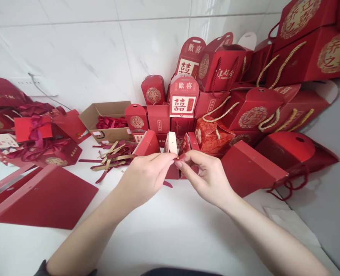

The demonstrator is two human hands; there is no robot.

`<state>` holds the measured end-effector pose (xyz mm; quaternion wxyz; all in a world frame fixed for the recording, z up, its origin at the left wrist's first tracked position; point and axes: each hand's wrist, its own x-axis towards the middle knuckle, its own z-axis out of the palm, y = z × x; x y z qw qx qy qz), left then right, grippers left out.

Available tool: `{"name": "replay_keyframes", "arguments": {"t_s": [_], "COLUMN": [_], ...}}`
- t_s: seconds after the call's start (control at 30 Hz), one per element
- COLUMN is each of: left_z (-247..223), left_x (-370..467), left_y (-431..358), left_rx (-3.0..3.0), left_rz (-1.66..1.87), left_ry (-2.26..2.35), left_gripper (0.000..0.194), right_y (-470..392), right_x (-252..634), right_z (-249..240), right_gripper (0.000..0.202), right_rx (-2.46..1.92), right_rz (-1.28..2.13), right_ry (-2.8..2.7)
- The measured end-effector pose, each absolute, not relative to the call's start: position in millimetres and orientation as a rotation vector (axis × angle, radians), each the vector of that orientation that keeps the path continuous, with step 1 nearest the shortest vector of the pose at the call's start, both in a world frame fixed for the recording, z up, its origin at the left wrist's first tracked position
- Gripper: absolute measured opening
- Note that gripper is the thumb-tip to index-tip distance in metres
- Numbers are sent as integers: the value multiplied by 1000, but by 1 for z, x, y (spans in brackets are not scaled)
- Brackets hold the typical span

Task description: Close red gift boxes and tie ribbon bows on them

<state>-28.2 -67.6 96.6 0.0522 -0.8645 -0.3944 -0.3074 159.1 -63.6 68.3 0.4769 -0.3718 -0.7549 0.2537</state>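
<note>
My left hand and my right hand meet fingertip to fingertip above the white table. Both are closed in a pinch on a small dark red strap with a gold-coloured stud, mostly covered by the fingers. Just behind them stand small red gift boxes, one with a white top edge; my hands hide their lower parts. A dark red strap end shows on the table below my left hand. To the left lies a loose pile of red and gold straps.
An open cardboard box holds red ribbon. Red gift boxes with rope handles are stacked at the back right. Large folded red bags lie at the left, near ribbon-tied boxes. A tiled wall closes the back.
</note>
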Motion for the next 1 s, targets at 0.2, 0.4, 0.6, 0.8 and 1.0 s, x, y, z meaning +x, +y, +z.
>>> {"name": "replay_keyframes", "arguments": {"t_s": [0.2, 0.4, 0.6, 0.8, 1.0], "left_z": [102, 100, 107, 105, 96], "left_x": [-31, -30, -26, -27, -26], "left_y": [-61, -65, -67, -53, -47], "left_rx": [-2811, -2779, -2881, -2940, -2914], "left_rz": [-1012, -944, -1258, -2104, -2038], "left_ry": [-1301, -1255, -1589, -2185, -2348], "left_gripper": [17, 17, 32, 26, 26], "right_y": [-62, -63, -65, -53, -43], "right_x": [166, 164, 166, 173, 171], "right_z": [73, 73, 76, 68, 55], "right_gripper": [13, 14, 11, 23, 37], "right_rx": [-877, -854, -708, -529, -535], "right_rz": [607, 551, 409, -252, -506], "right_ry": [-1953, -2017, -1973, -1956, -2144]}}
